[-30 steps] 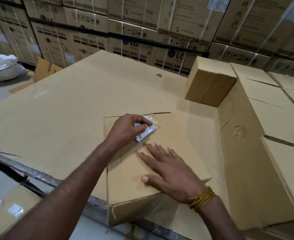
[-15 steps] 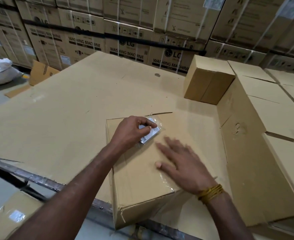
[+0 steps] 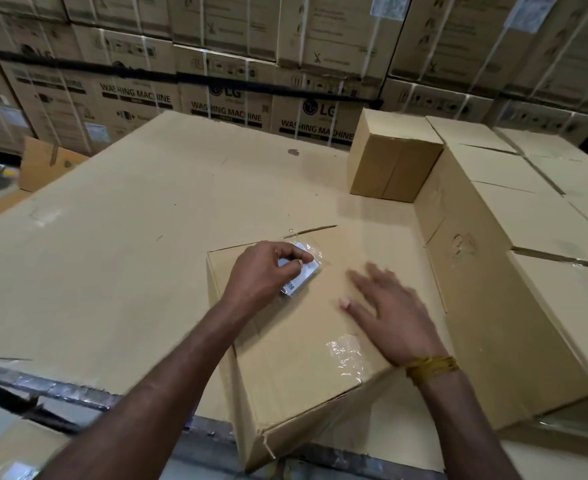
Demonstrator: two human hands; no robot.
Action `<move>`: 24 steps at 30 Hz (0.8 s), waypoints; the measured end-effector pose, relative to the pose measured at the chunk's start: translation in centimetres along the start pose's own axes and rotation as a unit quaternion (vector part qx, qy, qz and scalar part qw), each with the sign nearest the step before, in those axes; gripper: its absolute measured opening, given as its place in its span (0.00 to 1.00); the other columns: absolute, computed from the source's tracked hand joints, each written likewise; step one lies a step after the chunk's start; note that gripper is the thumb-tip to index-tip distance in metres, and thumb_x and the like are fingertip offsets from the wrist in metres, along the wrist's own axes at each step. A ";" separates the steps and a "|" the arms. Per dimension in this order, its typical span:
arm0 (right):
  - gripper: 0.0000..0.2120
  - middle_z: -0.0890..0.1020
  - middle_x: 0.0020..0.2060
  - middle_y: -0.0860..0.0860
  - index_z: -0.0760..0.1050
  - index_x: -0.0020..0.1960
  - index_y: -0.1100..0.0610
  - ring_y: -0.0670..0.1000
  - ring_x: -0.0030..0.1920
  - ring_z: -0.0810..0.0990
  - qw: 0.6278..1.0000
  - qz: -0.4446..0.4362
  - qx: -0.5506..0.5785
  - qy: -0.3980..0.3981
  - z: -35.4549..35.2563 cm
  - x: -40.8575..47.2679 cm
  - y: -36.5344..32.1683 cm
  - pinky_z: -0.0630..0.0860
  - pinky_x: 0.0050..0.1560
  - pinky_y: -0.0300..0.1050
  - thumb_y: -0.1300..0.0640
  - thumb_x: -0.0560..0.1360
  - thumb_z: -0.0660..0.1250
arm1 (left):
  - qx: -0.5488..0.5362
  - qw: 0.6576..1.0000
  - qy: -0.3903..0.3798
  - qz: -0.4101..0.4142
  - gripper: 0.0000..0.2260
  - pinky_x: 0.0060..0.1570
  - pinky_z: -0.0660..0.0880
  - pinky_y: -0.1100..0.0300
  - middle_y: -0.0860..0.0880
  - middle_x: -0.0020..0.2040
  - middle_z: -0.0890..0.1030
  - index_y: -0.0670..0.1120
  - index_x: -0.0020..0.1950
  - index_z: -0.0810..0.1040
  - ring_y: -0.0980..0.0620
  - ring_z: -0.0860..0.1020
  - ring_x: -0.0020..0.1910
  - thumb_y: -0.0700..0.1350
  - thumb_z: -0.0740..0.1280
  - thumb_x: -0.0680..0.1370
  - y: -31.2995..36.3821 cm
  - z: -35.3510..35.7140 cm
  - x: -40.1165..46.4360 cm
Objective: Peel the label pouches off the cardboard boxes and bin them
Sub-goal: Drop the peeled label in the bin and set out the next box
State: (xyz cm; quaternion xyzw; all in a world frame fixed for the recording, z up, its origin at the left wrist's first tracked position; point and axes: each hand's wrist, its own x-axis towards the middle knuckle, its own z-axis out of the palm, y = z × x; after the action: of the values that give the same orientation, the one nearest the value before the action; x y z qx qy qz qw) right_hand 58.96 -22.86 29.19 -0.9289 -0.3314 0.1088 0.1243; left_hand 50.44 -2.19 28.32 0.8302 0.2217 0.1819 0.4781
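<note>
Head cam had the label pouch (image 3: 301,268) sitting near the far-left corner of the top of the cardboard box (image 3: 296,327), and the left hand (image 3: 268,271) had its grip pinched onto it, fingers and thumb curled over the clear plastic with the white slip inside. Compared with a second earlier, the box had swung round and slid toward the near edge, so one corner now hung out past the worktop (image 3: 112,254). The right hand (image 3: 389,306) had shifted further right across the lid and was blurry, fingers straight and apart, flat on the cardboard, holding nothing. The pouch looked a bit more lifted on its right side, though I couldn't really tell how much was still stuck down. My read: the peel was properly underway, with the right hand just bracing the box.

Another shiny patch of clear plastic (image 3: 346,351) sat on the lid near the right wrist, maybe tape.

Room-wise, lots of bare cardboard lay to the left and far side, so pulling up and left looked open. On the right a row of big boxes (image 3: 528,220) stood close, with a smaller carton (image 3: 389,161) at the far end. That overhanging corner looked like the thing to watch if the pull got hard. No bin anywhere in view.
</note>
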 end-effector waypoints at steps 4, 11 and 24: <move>0.30 0.58 0.79 0.51 0.59 0.78 0.42 0.57 0.79 0.50 0.997 0.050 -0.028 0.048 -0.6 -1.0 -0.7 0.48 0.78 0.58 0.34 0.79 0.55 | -0.014 1.000 -0.004 -0.001 0.12 0.46 0.76 0.52 0.63 0.44 0.84 0.58 0.46 0.86 0.54 0.81 0.44 0.43 0.67 0.75 0.2 -0.2 -0.1; 0.27 0.52 0.80 0.40 0.59 0.76 0.35 0.44 0.80 0.47 0.999 -0.047 0.026 0.010 1.4 -2.4 -2.4 0.45 0.79 0.50 0.32 0.78 0.54 | -0.061 0.997 -0.040 -0.014 0.13 0.28 0.74 0.63 0.60 0.43 0.84 0.58 0.47 0.87 0.51 0.82 0.38 0.42 0.66 0.76 0.6 -1.2 -0.7; 0.34 0.55 0.79 0.43 0.63 0.74 0.34 0.50 0.77 0.56 0.987 0.109 0.056 0.106 1.9 -6.0 0.4 0.56 0.73 0.60 0.23 0.71 0.51 | 0.058 0.991 0.033 0.120 0.11 0.75 0.50 0.57 0.70 0.49 0.81 0.64 0.51 0.82 0.69 0.72 0.65 0.55 0.61 0.75 -1.4 1.1 -11.2</move>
State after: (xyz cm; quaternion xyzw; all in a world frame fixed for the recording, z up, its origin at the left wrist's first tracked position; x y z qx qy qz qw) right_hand 54.12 -26.67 28.00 -0.9573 -0.2065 0.0407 0.1982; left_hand 41.33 -8.43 25.60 0.8707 0.1460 0.2518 0.3965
